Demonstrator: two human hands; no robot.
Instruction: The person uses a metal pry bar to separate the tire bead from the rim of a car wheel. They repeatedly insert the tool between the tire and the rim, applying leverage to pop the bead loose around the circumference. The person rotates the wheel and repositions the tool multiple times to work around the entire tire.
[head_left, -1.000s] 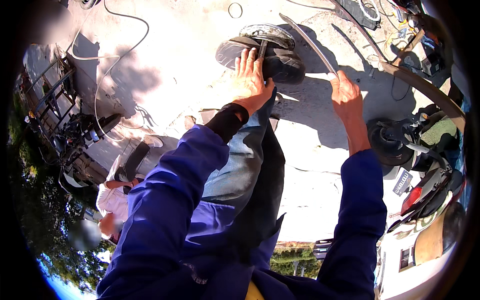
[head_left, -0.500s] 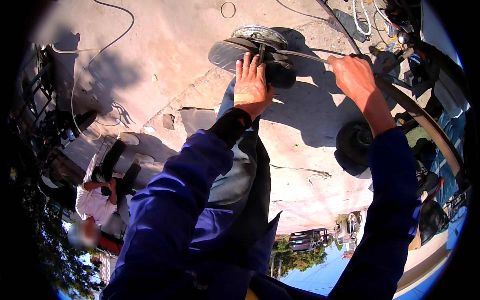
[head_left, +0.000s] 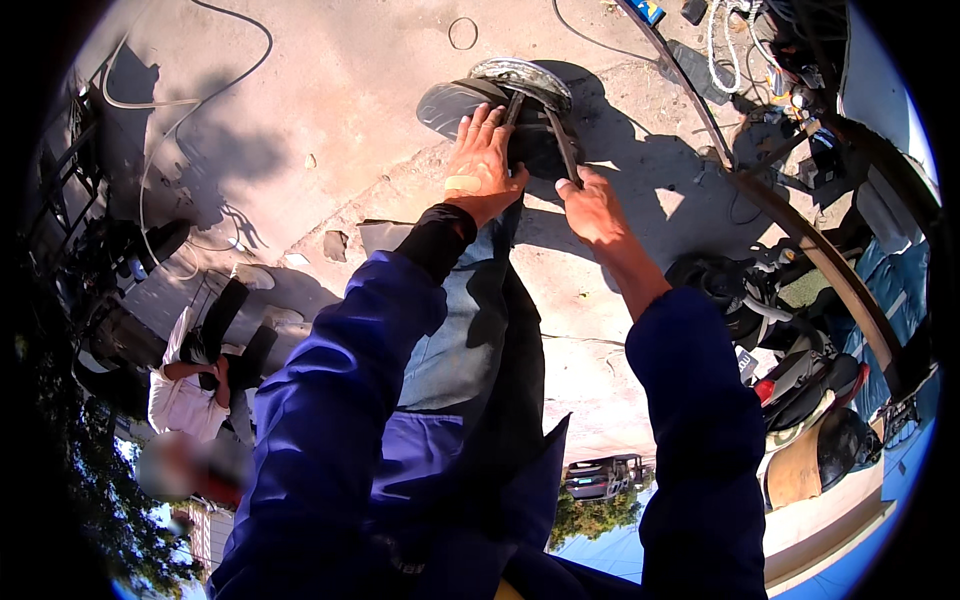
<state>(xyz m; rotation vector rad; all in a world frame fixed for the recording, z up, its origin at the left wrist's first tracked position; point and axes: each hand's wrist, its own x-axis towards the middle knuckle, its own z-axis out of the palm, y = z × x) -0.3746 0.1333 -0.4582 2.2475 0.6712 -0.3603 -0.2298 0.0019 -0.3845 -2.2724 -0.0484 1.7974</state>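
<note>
A round, worn metal wheel rim [head_left: 512, 72] sits tilted at top centre, with dark rounded shapes against its near side. My left hand [head_left: 482, 168], a plaster on its back, rests with fingers stretched out flat beside a short metal bar [head_left: 514, 107] that stands against the rim. The fingers are not wrapped round that bar. My right hand [head_left: 597, 205] is closed on the near end of a flat metal lever [head_left: 562, 143]; its far end meets the rim's edge. What lies under my left palm is hidden.
A person in a white top [head_left: 190, 385] sits at the left. A motorbike [head_left: 800, 385] stands at the right, near a curved brown beam [head_left: 830, 230]. A thin hose [head_left: 190, 102] snakes over the concrete at upper left; white rope [head_left: 725, 45] lies at upper right.
My right hand has swung the lever left and toward me, close to my left hand. My left hand has shifted slightly left. The head view has shifted, showing more of the motorbike.
</note>
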